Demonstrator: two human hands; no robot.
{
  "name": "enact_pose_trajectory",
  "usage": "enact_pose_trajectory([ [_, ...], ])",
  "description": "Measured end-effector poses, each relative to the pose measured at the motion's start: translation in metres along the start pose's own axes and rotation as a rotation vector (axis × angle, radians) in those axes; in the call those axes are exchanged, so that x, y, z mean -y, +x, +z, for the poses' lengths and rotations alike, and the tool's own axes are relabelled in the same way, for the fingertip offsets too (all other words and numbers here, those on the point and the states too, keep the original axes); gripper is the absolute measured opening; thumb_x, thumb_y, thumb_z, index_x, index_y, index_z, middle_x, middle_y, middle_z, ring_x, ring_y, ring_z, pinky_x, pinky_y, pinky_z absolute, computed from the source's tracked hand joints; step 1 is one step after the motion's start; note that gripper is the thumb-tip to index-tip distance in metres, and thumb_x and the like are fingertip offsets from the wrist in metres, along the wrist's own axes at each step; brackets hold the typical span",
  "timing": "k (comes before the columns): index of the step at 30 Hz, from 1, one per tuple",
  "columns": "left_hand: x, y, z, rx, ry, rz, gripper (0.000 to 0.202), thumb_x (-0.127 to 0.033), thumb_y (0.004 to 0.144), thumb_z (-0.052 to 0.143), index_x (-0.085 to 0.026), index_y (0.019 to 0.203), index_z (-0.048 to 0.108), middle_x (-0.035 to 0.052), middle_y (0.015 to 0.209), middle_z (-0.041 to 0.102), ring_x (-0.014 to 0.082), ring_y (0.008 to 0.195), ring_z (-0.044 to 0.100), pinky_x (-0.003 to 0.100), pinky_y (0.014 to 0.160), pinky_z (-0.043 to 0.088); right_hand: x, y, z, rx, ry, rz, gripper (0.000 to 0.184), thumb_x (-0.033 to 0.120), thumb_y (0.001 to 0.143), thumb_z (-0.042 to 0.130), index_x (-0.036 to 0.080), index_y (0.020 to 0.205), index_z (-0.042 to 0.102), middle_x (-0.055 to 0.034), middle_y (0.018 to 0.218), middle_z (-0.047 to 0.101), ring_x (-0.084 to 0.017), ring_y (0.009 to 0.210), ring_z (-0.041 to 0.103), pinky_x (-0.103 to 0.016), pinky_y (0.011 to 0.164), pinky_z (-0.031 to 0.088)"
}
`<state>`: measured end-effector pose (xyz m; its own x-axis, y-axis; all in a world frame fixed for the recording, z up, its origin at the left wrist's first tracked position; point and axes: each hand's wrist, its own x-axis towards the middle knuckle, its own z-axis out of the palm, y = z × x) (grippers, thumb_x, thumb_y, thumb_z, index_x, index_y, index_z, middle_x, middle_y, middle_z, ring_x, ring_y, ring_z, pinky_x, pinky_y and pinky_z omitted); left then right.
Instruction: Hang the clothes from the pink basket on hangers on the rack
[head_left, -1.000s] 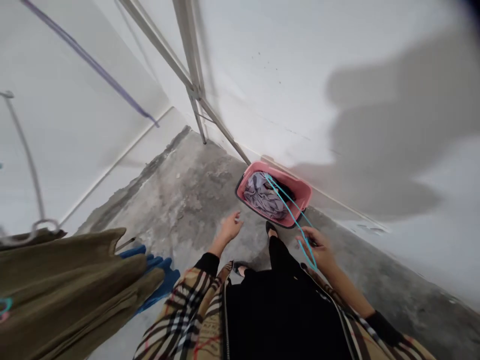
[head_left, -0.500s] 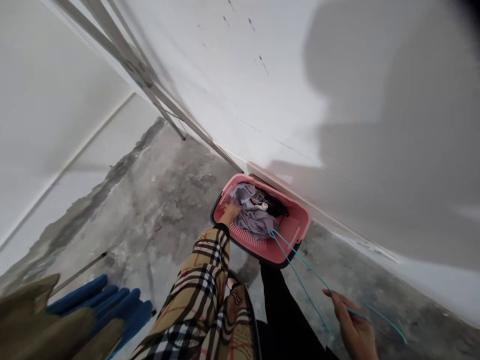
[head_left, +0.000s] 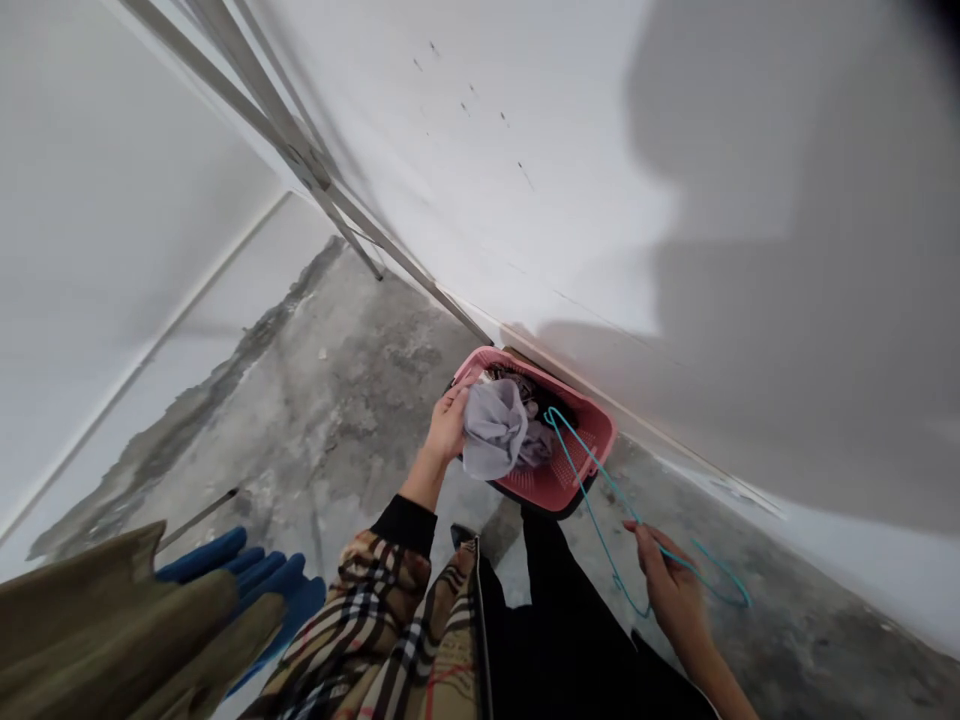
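My left hand (head_left: pixel 448 422) is closed on a grey-lilac garment (head_left: pixel 495 430), lifted partly over the near left side of a pink laundry basket (head_left: pixel 600 440). Some of its fabric still hangs inside the basket. Darker clothes (head_left: pixel 517 375) lie beneath and behind it. At the lower right, my right hand (head_left: pixel 671 580) grips a thin turquoise clothes hanger (head_left: pixel 592 490). One end of the hanger reaches over the basket; its hook curves out past the hand on the right.
The basket stands on a stained concrete floor (head_left: pixel 360 400) against a white wall (head_left: pixel 562 230). Metal rack legs (head_left: pixel 315 170) lean across the upper left. Olive cloth (head_left: pixel 90 630) and blue gloves (head_left: pixel 255 570) hang at the lower left. My black trouser legs are below the basket.
My left hand has pulled the garment up from inside the basket toward its left rim. My right hand with the hanger has shifted slightly up and left.
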<state>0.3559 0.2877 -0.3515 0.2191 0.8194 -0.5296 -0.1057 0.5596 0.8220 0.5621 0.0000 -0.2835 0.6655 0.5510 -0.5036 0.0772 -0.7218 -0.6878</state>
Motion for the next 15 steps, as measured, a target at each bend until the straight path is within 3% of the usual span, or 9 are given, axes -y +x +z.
enact_pose_trajectory([
  [4, -0.068, -0.068, 0.01, -0.045, -0.261, 0.056, 0.039, -0.038, 0.074, 0.078, -0.019, 0.108, 0.072, 0.0064, 0.102, 0.075, 0.0173, 0.09, 0.07, 0.028, 0.085, 0.054, 0.026, 0.007, -0.001, 0.028, -0.043, -0.087, 0.055, 0.066, 0.082, 0.05, 0.017, 0.088, 0.075, -0.0084, 0.079, 0.07, -0.023, 0.077, 0.065, -0.031, 0.067, 0.052],
  [8, -0.125, -0.124, 0.018, -0.088, -0.37, 0.159, 0.033, -0.034, 0.073, 0.08, -0.022, 0.102, 0.073, 0.0011, 0.097, 0.076, 0.0135, 0.085, 0.07, 0.021, 0.079, 0.056, 0.063, 0.015, 0.004, 0.134, 0.042, -0.248, 0.048, 0.064, 0.082, 0.051, 0.019, 0.086, 0.069, -0.006, 0.078, 0.068, -0.02, 0.074, 0.062, -0.031, 0.07, 0.052],
  [11, -0.161, -0.16, 0.017, -0.096, -0.368, 0.299, 0.028, -0.034, 0.078, 0.075, -0.026, 0.104, 0.072, -0.0024, 0.1, 0.075, 0.0123, 0.091, 0.07, 0.02, 0.084, 0.056, 0.101, 0.015, 0.011, 0.251, 0.189, -0.355, 0.044, 0.061, 0.078, 0.058, 0.019, 0.091, 0.064, -0.0037, 0.076, 0.065, -0.018, 0.069, 0.059, -0.031, 0.067, 0.051],
  [15, -0.196, -0.208, 0.016, -0.059, -0.186, 0.573, 0.027, -0.043, 0.089, 0.062, -0.033, 0.114, 0.068, -0.0036, 0.112, 0.072, 0.0148, 0.105, 0.067, 0.025, 0.09, 0.056, 0.154, -0.006, 0.024, 0.418, 0.342, -0.422, 0.042, 0.056, 0.074, 0.065, 0.02, 0.094, 0.058, -0.0012, 0.078, 0.064, -0.015, 0.068, 0.057, -0.03, 0.067, 0.049],
])
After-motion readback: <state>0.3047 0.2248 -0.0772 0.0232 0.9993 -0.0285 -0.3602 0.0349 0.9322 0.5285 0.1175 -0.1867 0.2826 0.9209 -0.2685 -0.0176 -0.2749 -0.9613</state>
